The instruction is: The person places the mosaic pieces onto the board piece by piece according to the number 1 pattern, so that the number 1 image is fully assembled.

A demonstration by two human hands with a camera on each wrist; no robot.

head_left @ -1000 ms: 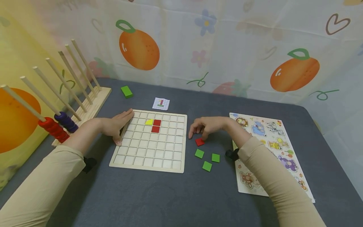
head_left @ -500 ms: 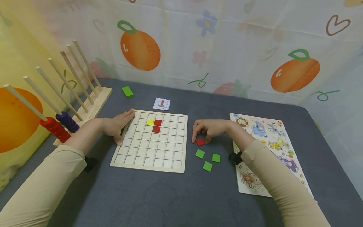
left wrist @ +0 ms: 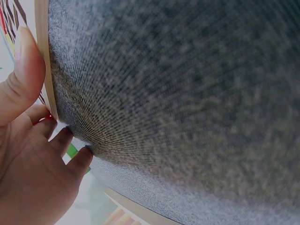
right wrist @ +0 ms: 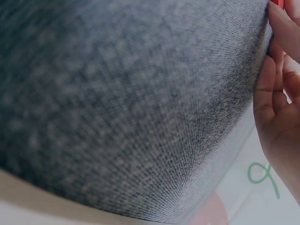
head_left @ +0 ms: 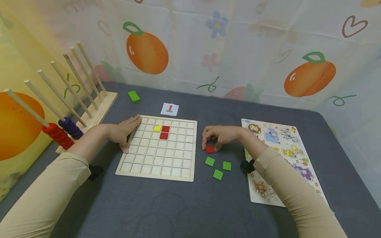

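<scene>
My left hand point(head_left: 120, 132) rests along the left edge of a pale wooden grid board point(head_left: 154, 177), fingers extended and thumb on its rim. In the left wrist view, the thumb touches the board's side. The board's cells hold one yellow tile point(head_left: 157, 128) and two red tiles point(head_left: 164, 136). To the right of the board, my right hand point(head_left: 221, 135) pinches a loose red square tile point(head_left: 209, 149) between thumb and index finger, at table level. Three green tiles point(head_left: 218, 174) lie just nearer to me. Only a sliver of red shows in the right wrist view.
A small pattern card point(head_left: 169, 109) lies behind the board, with a green block point(head_left: 134, 96) to its left. A bead rack point(head_left: 102, 105) with tall pegs stands at the left. Under my right forearm is an animal puzzle board point(head_left: 262, 188). A printed curtain point(head_left: 190, 49) hangs behind.
My right hand's index finger and thumb have come down to either side of the red tile, which has turned slightly. The left hand keeps its place on the board.
</scene>
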